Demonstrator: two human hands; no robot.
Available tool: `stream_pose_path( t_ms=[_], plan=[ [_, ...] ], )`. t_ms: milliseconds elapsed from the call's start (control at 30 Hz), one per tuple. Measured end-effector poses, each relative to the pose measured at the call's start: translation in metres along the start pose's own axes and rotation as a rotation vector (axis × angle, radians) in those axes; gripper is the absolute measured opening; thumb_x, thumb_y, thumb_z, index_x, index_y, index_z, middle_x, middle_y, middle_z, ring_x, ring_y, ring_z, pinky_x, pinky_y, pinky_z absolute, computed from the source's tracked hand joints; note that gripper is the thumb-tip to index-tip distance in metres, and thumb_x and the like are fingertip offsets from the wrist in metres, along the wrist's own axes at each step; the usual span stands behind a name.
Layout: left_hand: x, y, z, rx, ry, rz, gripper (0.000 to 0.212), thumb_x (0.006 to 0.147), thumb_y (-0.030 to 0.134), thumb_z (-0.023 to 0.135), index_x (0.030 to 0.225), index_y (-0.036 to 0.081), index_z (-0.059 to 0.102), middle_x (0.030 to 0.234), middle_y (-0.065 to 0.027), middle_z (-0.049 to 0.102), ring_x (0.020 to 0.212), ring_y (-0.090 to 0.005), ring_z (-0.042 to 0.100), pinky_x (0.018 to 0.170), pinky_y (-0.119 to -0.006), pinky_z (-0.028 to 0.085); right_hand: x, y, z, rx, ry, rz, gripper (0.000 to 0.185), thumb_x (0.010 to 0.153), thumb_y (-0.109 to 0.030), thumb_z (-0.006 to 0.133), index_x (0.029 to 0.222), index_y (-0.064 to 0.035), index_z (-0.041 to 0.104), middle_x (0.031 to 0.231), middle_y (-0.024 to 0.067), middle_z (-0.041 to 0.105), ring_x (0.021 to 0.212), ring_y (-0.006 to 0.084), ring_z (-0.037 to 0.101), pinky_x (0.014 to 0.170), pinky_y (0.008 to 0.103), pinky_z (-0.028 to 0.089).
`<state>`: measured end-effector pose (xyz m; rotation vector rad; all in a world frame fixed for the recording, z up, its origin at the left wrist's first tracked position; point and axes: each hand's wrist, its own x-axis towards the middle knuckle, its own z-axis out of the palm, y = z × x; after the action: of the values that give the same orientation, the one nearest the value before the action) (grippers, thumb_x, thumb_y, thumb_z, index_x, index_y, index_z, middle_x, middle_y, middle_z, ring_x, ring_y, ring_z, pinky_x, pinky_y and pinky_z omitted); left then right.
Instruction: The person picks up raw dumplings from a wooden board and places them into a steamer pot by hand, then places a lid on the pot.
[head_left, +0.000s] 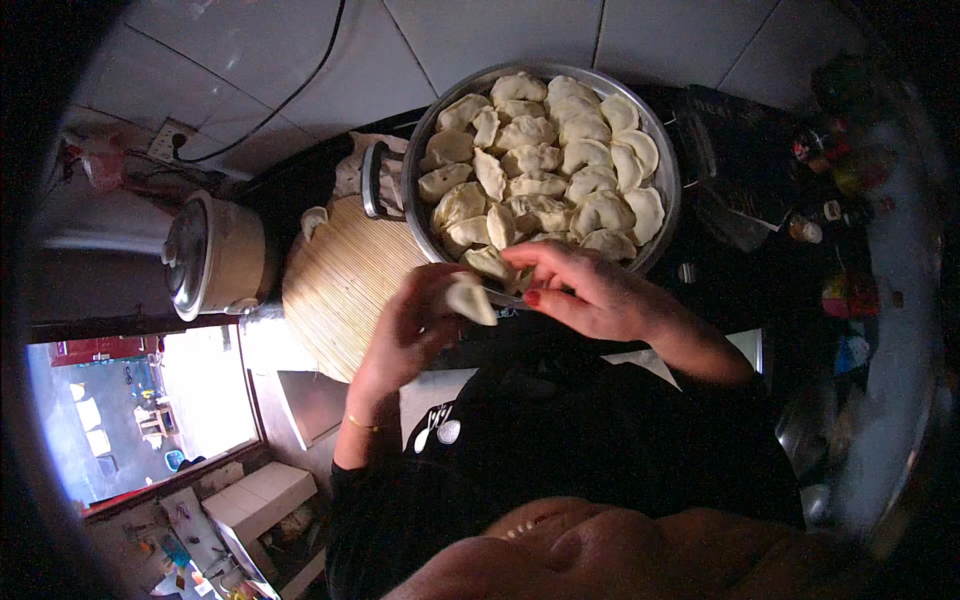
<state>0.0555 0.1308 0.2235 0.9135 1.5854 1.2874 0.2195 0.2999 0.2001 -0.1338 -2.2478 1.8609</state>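
Note:
A round metal pan (671, 161) with a side handle holds many uncooked dumplings (525, 131), packed close and overlapping. My left hand (409, 322), just left of the pan's near rim, grips one pale dumpling (471, 298), blurred by motion. Over that near rim reaches my right hand (581, 289), its index finger and thumb apart. The index fingertip is close to a dumpling (486, 262) at the pan's near edge; whether they touch is unclear. Part of the rim is hidden behind my right hand.
Left of the pan lies a round slatted mat (345, 277), with one dumpling (314, 221) at its far edge. Beyond it stands a lidded cooker (217, 259). A black cable (300, 90) runs down the tiled wall to a socket (171, 141). Jars and packets (806, 229) stand at right.

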Motion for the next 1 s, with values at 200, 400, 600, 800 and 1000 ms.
stream_pose_path(
  t_ms=[200, 400, 600, 800, 1000],
  plan=[
    [0.027, -0.023, 0.050, 0.036, -0.067, 0.056, 0.051, 0.073, -0.007, 0.057, 0.121, 0.002, 0.040, 0.113, -0.0120, 0.053, 0.105, -0.0203, 0.052, 0.086, -0.032, 0.043, 0.000, -0.001, -0.004, -0.017, -0.067, -0.068, 0.054, 0.088, -0.012, 0.050, 0.133, 0.0003, 0.023, 0.116, 0.0188, 0.051, 0.109, 0.0256, 0.051, 0.093, 0.0360, 0.040],
    [0.039, -0.024, 0.067, 0.046, -0.077, 0.157, 0.062, 0.071, -0.010, 0.054, 0.126, 0.002, 0.029, 0.115, -0.0160, 0.047, 0.107, -0.0235, 0.050, 0.086, -0.033, 0.043, -0.006, 0.013, -0.013, -0.178, 0.045, -0.110, 0.057, 0.084, 0.000, 0.048, 0.135, 0.0015, 0.022, 0.124, 0.0223, 0.044, 0.116, 0.0289, 0.046, 0.097, 0.0379, 0.036],
    [0.052, -0.008, 0.073, -0.028, -0.002, 0.071, 0.066, 0.068, -0.013, 0.047, 0.128, 0.003, 0.025, 0.119, -0.0161, 0.041, 0.110, -0.0225, 0.047, 0.086, -0.031, 0.044, -0.006, 0.020, -0.010, -0.373, 0.274, -0.249, 0.058, 0.079, 0.007, 0.046, 0.133, 0.0012, 0.026, 0.123, 0.0222, 0.044, 0.116, 0.0312, 0.046, 0.097, 0.0374, 0.037],
    [0.060, 0.005, 0.068, 0.060, -0.111, -0.066, 0.059, 0.078, -0.008, 0.053, 0.129, 0.003, 0.025, 0.109, -0.0129, 0.049, 0.098, -0.0184, 0.054, 0.083, -0.029, 0.045, -0.015, 0.023, -0.020, -0.196, 0.259, -0.200, 0.047, 0.077, 0.009, 0.045, 0.123, 0.0005, 0.039, 0.116, 0.0188, 0.051, 0.106, 0.0301, 0.053, 0.091, 0.0360, 0.041],
    [0.067, 0.006, 0.070, 0.061, -0.232, -0.127, 0.052, 0.081, -0.004, 0.051, 0.127, 0.000, 0.028, 0.114, -0.0130, 0.048, 0.103, -0.0173, 0.051, 0.084, -0.029, 0.045, -0.025, 0.016, -0.029, -0.269, 0.279, -0.067, 0.052, 0.074, 0.005, 0.052, 0.124, -0.0012, 0.039, 0.117, 0.0179, 0.051, 0.108, 0.0323, 0.051, 0.092, 0.0378, 0.040]
  ],
)
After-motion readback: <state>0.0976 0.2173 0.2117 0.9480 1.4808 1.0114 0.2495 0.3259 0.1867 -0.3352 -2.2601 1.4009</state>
